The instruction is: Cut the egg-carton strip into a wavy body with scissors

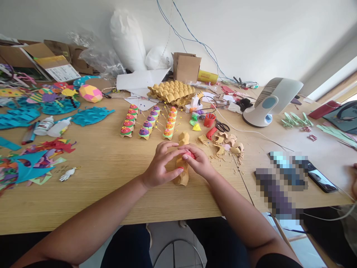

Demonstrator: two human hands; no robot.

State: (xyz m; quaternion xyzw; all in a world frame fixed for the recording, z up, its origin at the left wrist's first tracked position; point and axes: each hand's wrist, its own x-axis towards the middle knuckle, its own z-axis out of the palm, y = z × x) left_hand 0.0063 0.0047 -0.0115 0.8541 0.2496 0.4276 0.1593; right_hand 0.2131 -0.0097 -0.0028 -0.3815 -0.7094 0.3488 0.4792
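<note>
A bare tan egg-carton strip point(182, 178) lies lengthwise on the table in front of me. My left hand point(163, 165) reaches over it from the left, thumb and fingers apart, with the fingertips at the strip's upper middle. From the right, my right hand point(200, 160) bends its fingers and thumb around a small red-pink piece point(190, 153) pressed against the strip. The fingers partly cover this piece, so its full shape is hidden. Beyond my hands stand three painted egg-carton strips point(148, 123) with flower decorations; yellow-tipped stems show near two of them.
Cut carton scraps point(228, 143), black-handled scissors point(222, 125) and a red cup point(209, 120) lie to the right. A white fan point(267, 104) stands behind them. Egg trays point(171, 91) are at the back. Coloured paper scraps point(30, 163) and blue paper pieces point(92, 114) spread across the left.
</note>
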